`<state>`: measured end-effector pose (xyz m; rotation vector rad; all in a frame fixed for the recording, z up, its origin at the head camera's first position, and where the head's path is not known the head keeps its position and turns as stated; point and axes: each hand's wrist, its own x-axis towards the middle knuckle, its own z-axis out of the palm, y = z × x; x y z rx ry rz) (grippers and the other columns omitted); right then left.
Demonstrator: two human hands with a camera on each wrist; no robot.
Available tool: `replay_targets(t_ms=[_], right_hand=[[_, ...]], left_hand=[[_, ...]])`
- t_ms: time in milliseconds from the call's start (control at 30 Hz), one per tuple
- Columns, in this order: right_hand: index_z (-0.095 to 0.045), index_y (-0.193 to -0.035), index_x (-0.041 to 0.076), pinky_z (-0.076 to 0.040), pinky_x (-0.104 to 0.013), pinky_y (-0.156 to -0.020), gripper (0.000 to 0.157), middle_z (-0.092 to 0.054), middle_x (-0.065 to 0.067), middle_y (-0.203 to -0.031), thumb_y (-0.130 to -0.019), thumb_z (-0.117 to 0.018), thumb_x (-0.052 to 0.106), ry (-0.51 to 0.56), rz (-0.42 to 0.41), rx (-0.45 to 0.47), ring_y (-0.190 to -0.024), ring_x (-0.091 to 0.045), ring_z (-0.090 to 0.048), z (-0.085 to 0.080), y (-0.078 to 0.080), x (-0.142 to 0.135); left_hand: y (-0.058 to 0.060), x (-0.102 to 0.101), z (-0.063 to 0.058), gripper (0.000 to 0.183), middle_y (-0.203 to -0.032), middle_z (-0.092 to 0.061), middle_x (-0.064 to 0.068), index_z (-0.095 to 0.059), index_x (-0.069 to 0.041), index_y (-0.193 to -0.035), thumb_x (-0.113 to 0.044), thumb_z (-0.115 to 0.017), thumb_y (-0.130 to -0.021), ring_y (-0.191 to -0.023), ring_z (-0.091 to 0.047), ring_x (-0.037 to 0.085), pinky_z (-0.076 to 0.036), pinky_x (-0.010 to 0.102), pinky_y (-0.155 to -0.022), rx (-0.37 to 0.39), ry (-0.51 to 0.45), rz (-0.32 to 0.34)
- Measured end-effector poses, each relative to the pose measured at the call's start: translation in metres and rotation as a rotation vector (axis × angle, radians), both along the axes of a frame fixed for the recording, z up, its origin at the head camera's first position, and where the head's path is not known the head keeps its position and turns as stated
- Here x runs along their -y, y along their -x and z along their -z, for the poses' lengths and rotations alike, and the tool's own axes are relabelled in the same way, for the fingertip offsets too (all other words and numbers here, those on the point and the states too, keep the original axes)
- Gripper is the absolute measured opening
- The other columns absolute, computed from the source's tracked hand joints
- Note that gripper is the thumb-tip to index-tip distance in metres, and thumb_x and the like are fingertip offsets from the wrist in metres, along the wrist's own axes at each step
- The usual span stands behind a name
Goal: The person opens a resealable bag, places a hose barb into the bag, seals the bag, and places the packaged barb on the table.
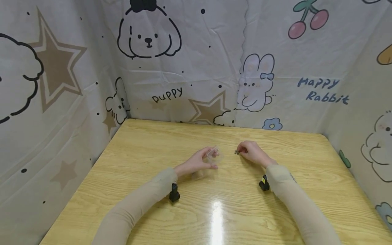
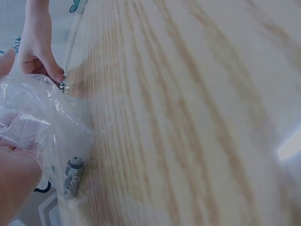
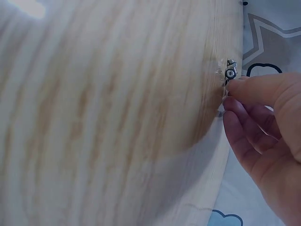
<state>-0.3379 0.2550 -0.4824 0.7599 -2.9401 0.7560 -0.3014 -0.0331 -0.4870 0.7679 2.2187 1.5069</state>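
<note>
My left hand (image 1: 197, 161) holds a clear plastic bag (image 2: 61, 120), its thumb and fingers on either side of it. Low in the bag, the left wrist view shows a small ridged metal piece (image 2: 73, 176). To the right, my right hand (image 1: 253, 152) pinches a small shiny metal piece (image 1: 237, 152) between thumb and fingertips, close over the table. In the right wrist view this metal piece (image 3: 230, 71) has a round, dark-ringed end, and its rest is hidden behind the fingers.
A wood-grain table (image 1: 147, 143) lies under both hands. Patterned cloth (image 1: 199, 61) hangs behind it and along both sides. Black wrist devices (image 1: 174, 193) sit at both sleeves, and a bright light reflection (image 1: 217, 221) shows near the front.
</note>
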Motion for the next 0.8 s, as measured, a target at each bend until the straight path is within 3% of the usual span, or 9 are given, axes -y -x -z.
replay_targets(t_ms=[300, 800], right_hand=[[-0.071, -0.094, 0.000, -0.057, -0.034, -0.075, 0.012, -0.070, -0.012, -0.091, -0.085, -0.067, -0.006, -0.037, -0.003, -0.016, -0.081, -0.019, -0.064, 0.0023, 0.0016, -0.0014], [-0.071, -0.091, 0.001, -0.051, -0.025, -0.068, 0.004, -0.067, -0.009, -0.085, -0.087, -0.070, 0.000, -0.051, -0.019, -0.051, -0.075, -0.014, -0.058, 0.0034, -0.0011, -0.0044]], left_hand=[[0.0006, 0.0009, 0.0009, 0.065, -0.142, -0.056, 0.008, -0.044, -0.015, -0.146, -0.018, -0.074, -0.090, -0.140, -0.045, 0.025, -0.025, 0.055, -0.122, -0.001, 0.016, 0.008], [0.0005, -0.0010, 0.0000, 0.064, -0.142, -0.056, 0.009, -0.045, -0.014, -0.145, -0.017, -0.075, -0.089, -0.140, -0.044, 0.026, -0.024, 0.056, -0.122, -0.003, 0.019, 0.009]])
